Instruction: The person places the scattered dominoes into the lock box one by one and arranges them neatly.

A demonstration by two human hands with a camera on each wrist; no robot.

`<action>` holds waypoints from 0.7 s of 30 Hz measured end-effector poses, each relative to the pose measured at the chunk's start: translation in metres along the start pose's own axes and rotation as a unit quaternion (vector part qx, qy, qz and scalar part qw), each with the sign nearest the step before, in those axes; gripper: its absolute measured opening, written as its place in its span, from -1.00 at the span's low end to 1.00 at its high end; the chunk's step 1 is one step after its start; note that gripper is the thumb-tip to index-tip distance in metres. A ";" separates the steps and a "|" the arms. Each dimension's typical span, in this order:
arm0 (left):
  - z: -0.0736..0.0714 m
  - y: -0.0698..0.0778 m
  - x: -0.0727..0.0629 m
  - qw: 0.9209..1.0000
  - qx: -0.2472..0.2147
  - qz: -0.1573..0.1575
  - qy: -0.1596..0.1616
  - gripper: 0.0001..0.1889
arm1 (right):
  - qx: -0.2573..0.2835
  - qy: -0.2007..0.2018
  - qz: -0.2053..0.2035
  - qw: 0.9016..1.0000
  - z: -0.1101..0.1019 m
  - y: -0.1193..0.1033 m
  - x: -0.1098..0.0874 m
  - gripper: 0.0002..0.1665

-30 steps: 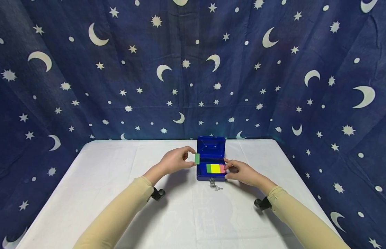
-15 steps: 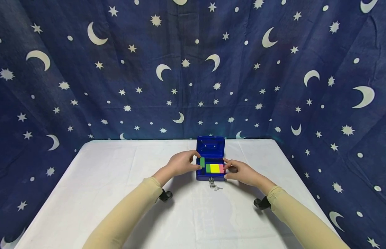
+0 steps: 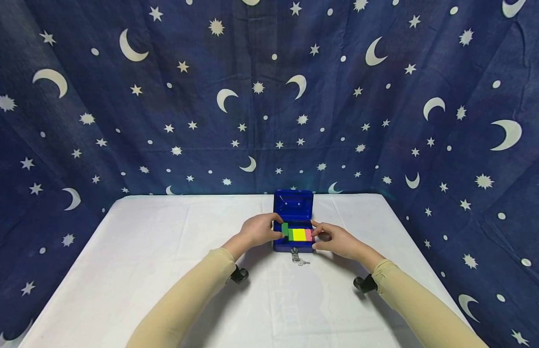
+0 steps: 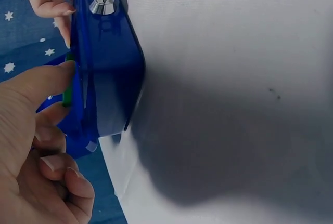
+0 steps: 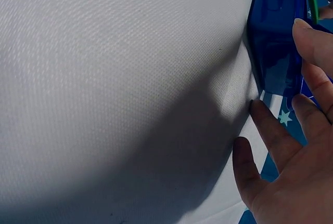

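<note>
A blue cash box [image 3: 288,249] stands on the white table with its lid [image 3: 293,205] raised at the back. Between thumb and index finger my left hand [image 3: 261,230] pinches a green block [image 3: 284,228] over the box's left part. In the left wrist view the block [image 4: 67,94] shows edge-on beside the rim, partly behind the thumb. Flat inside the box lie a green strip [image 3: 290,235], a yellow piece [image 3: 298,235] and a pink piece [image 3: 308,235], set side by side. My right hand [image 3: 339,240] holds the box's right side, thumb toward the front, other fingers farther back.
Keys [image 3: 301,262] hang at the lock [image 3: 295,253] on the box's front. A white cloth covers the table [image 3: 269,299]. A dark blue curtain [image 3: 269,96] with moons and stars rises behind the table and along both sides.
My left hand has moved right with the green block, from the box's left rim to a spot inside, right beside the green strip. The right hand stays at the box's right side.
</note>
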State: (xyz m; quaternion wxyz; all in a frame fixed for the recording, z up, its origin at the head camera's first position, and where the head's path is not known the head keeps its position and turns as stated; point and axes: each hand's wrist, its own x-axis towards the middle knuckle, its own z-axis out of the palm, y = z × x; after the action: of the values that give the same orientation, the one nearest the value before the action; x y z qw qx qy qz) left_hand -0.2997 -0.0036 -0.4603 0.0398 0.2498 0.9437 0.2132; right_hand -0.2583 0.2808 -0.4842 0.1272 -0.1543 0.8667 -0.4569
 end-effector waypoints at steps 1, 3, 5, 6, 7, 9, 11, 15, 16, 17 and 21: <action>0.000 0.001 0.000 1.000 0.001 -0.005 -0.004 -0.53 | -0.002 0.001 0.000 1.000 0.000 0.000 0.000 -0.70; 0.001 0.002 0.001 1.000 0.005 -0.014 -0.007 -0.54 | -0.006 0.001 -0.001 1.000 0.000 0.002 0.001 -0.71; 0.003 0.003 0.001 1.000 0.005 -0.023 -0.009 -0.55 | -0.011 0.001 0.000 1.000 0.000 0.003 0.002 -0.71; 0.004 0.003 0.002 1.000 0.007 -0.027 -0.008 -0.55 | -0.013 0.002 0.001 1.000 0.000 0.004 0.003 -0.72; 0.005 0.004 0.002 0.999 0.008 -0.031 -0.008 -0.56 | -0.014 0.002 0.002 1.000 0.000 0.004 0.003 -0.71; 0.006 0.004 0.003 0.999 0.010 -0.036 -0.007 -0.56 | -0.014 0.001 0.003 1.000 0.000 0.004 0.003 -0.71; 0.006 0.006 0.002 0.999 0.009 -0.041 -0.006 -0.57 | -0.013 0.001 0.003 1.000 0.000 0.004 0.003 -0.70; 0.008 0.006 0.003 0.999 0.010 -0.047 -0.007 -0.58 | -0.011 0.001 -0.002 1.000 0.000 0.005 0.003 -0.71; 0.009 0.007 0.003 0.999 0.010 -0.049 -0.008 -0.58 | -0.012 0.001 -0.002 1.000 0.000 0.005 0.003 -0.71; 0.010 0.007 0.003 0.999 0.011 -0.052 -0.008 -0.58 | -0.012 0.001 -0.003 1.000 0.000 0.006 0.003 -0.71; 0.013 0.007 0.004 0.998 0.020 -0.058 -0.009 -0.58 | -0.011 0.002 -0.003 1.000 0.000 0.005 0.002 -0.71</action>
State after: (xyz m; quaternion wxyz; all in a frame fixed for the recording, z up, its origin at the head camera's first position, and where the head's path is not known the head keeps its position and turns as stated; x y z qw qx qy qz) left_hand -0.2976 0.0089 -0.4690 0.0559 0.1971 0.9603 0.1894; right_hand -0.2609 0.2826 -0.4881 0.1224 -0.1577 0.8712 -0.4485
